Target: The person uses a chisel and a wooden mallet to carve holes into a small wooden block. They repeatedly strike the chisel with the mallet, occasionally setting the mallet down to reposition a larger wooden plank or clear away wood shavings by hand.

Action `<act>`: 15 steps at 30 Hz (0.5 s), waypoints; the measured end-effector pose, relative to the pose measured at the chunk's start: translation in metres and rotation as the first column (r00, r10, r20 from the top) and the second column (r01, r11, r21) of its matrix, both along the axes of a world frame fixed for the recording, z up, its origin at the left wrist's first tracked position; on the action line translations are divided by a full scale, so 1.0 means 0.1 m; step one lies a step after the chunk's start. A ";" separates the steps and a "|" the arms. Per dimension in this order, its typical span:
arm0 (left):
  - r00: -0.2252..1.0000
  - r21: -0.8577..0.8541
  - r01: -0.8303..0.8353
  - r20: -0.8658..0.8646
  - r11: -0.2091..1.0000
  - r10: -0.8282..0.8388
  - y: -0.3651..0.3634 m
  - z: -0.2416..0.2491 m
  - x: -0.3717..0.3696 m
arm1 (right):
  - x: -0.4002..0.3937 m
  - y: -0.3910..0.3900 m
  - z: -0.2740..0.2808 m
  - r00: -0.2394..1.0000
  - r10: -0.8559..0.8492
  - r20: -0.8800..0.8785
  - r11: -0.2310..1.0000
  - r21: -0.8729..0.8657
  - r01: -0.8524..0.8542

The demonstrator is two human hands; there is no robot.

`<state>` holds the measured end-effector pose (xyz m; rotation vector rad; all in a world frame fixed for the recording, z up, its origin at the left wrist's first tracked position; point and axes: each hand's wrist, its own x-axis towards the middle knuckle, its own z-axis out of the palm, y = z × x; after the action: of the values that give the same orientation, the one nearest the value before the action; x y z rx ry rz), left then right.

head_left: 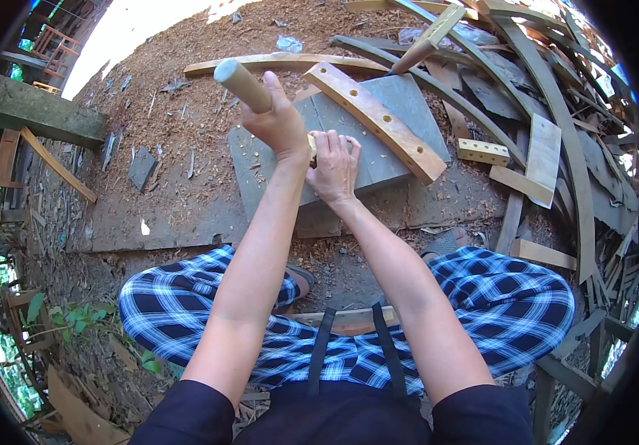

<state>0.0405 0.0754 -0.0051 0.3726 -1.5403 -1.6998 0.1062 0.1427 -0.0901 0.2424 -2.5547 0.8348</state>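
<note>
Bright outdoor daylight from the upper left — blown-out glare there, strong fisheye bending, dark vignetted corners.

Two hands, one wooden handle (pixel 242 84), one curved drilled plank (pixel 375 119), one small drilled block (pixel 482 151), one mallet (pixel 427 41).

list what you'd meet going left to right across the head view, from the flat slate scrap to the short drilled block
small flat scrap → round wooden handle in the left hand → right hand → curved drilled wooden piece → short drilled block
</note>
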 end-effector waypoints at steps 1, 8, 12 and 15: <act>1.000 0.002 -0.003 0.003 1.000 0.003 -0.02 0.00 -0.04 | 0.01 0.00 0.01 1.000 0.003 0.003 1.000 0.002 -0.003; 0.883 0.211 0.372 0.221 0.904 -0.414 -0.12 0.35 -0.31 | -0.03 0.00 0.02 0.999 0.020 0.032 0.999 0.031 -0.021; 0.822 0.356 0.371 0.303 0.858 -0.481 -0.19 0.43 -0.43 | -0.04 0.01 0.07 0.998 0.042 0.053 0.995 0.083 -0.046; 0.839 0.384 0.324 0.306 0.865 -0.450 -0.19 0.45 -0.45 | -0.04 0.06 0.09 0.998 0.023 0.066 0.995 0.094 -0.029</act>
<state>-0.0049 0.0559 0.0395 0.6239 -1.7058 -2.3259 0.1024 0.1488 -0.0815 0.2828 -2.6603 0.7429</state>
